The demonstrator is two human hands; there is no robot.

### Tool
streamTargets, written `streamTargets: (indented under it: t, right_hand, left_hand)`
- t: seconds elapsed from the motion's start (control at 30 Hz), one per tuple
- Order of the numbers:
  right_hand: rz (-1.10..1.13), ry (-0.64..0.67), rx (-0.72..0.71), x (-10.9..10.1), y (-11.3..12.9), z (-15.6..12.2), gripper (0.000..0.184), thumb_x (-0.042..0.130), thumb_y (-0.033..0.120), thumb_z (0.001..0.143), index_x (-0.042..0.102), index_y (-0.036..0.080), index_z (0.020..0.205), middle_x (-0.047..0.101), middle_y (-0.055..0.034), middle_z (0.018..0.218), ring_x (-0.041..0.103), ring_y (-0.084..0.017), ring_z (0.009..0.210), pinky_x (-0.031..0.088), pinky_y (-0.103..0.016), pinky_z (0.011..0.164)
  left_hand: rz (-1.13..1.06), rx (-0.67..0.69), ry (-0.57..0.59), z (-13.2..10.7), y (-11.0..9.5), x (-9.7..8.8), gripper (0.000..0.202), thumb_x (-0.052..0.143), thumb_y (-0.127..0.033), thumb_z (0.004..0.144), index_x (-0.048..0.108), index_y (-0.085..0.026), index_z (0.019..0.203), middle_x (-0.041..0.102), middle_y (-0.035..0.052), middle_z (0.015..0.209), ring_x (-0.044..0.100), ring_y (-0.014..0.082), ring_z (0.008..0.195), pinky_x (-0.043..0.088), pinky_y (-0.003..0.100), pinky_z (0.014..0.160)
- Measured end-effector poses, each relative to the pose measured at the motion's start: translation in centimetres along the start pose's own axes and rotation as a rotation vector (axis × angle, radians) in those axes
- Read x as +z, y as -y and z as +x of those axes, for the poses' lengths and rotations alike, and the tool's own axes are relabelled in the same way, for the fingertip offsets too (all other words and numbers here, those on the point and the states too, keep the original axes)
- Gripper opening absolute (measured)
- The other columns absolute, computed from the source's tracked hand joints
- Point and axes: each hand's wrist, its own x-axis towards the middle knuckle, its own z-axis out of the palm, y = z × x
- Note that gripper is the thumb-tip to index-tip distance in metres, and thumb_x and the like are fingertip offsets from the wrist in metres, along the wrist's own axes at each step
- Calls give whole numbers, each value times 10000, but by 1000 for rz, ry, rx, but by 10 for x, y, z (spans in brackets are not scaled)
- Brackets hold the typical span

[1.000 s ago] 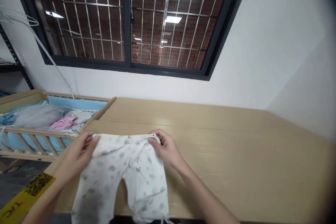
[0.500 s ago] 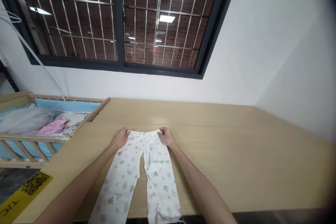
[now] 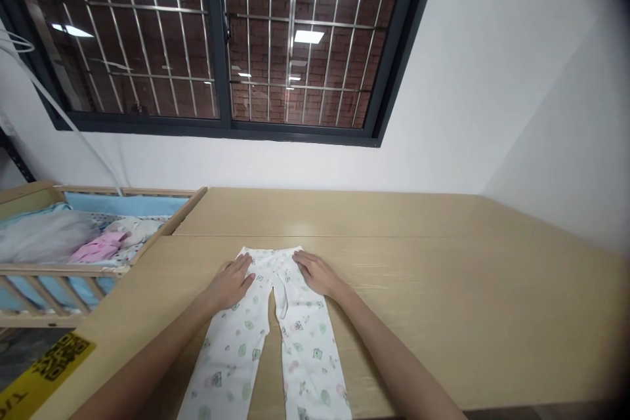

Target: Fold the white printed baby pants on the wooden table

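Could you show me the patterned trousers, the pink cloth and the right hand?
Patterned trousers [image 3: 307, 341], head view: leg at picture right.
Pink cloth [image 3: 99, 247], head view: its middle.
Right hand [image 3: 315, 273], head view: its back.

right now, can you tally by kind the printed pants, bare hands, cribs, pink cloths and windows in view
Printed pants: 1
Bare hands: 2 (left hand, right hand)
Crib: 1
Pink cloth: 1
Window: 1
Total: 6
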Motion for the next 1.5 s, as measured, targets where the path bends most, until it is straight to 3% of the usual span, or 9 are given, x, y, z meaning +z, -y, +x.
streamTargets:
  t: [0.1, 0.37, 0.7, 0.83, 0.97, 1.07, 1.17, 1.3, 1.5]
  right_hand:
    - [-47, 43, -17, 1, -12, 4, 459, 344, 199, 1023, 579, 134, 1411, 516, -127, 1490, 466, -246, 1406, 359, -435, 1190]
    - [-233, 114, -30, -3, -47, 32, 537, 388, 84, 942, 533, 122, 1458, 453, -130, 1530, 406, -249, 1446, 335, -414, 1210]
    - [-238, 150, -3, -5, -63, 47, 572, 453, 45, 902, 539, 161, 1455, 431, -109, 1552, 397, -252, 1452, 317, -390, 1216]
    - [-69, 3, 100, -3, -65, 44, 541, 458, 113, 931, 524, 199, 1461, 412, -81, 1575, 388, -246, 1457, 275, -410, 1234]
    - [280, -199, 384, -1, -76, 48, 485, 533, 194, 906, 568, 200, 1390, 550, -99, 1466, 500, -249, 1366, 350, -427, 1182]
    - [454, -315, 537, -5, -85, 55, 417, 562, 229, 884, 614, 180, 1294, 635, -121, 1346, 585, -246, 1259, 437, -392, 1091]
    - [492, -324, 600, -13, -87, 61, 295, 547, 275, 894, 678, 162, 1133, 704, -127, 1202, 656, -239, 1118, 502, -334, 975]
    - [509, -312, 697, -19, -84, 67, 199, 604, 280, 836, 717, 163, 950, 745, -101, 1016, 683, -230, 946, 525, -297, 834]
    - [500, -267, 765, -10, -77, 82, 125, 685, 264, 780, 728, 147, 794, 734, -67, 824, 657, -181, 772, 483, -239, 680]
  left_hand:
    - [38, 2, 40, 9, 11, 3, 619, 258, -472, 1017, 376, -122, 1513, 276, 140, 1629, 214, 253, 1528, 223, 468, 1222]
    - [88, -33, 64, 50, 23, -1, 644, 221, -521, 1013, 353, -155, 1527, 219, 126, 1651, 164, 262, 1541, 229, 491, 1206]
    - [56, -57, 26, 70, 14, -8, 568, 308, -465, 1003, 421, -158, 1467, 333, 165, 1605, 258, 280, 1511, 252, 495, 1183]
    - [17, -69, -91, 60, -26, -25, 502, 305, -393, 1019, 423, -148, 1441, 392, 184, 1567, 296, 305, 1485, 214, 531, 1187]
    - [-42, 95, -122, 25, -104, -35, 344, 340, -330, 1014, 566, -208, 1243, 589, 108, 1359, 524, 250, 1276, 347, 446, 1104]
    - [-92, 272, 10, -6, -162, -33, 263, 441, -407, 980, 646, -245, 1012, 706, 27, 1023, 660, 210, 968, 482, 344, 884]
    - [-82, 350, 240, -27, -203, -23, 360, 457, -495, 947, 675, -209, 936, 713, 71, 838, 682, 269, 772, 498, 384, 716]
    - [-52, 346, 339, -34, -230, -3, 434, 525, -565, 874, 706, -171, 893, 721, 135, 795, 697, 339, 740, 509, 440, 675]
    - [-18, 274, 351, -35, -242, 17, 421, 503, -498, 892, 737, -150, 859, 735, 163, 800, 716, 351, 769, 539, 454, 705]
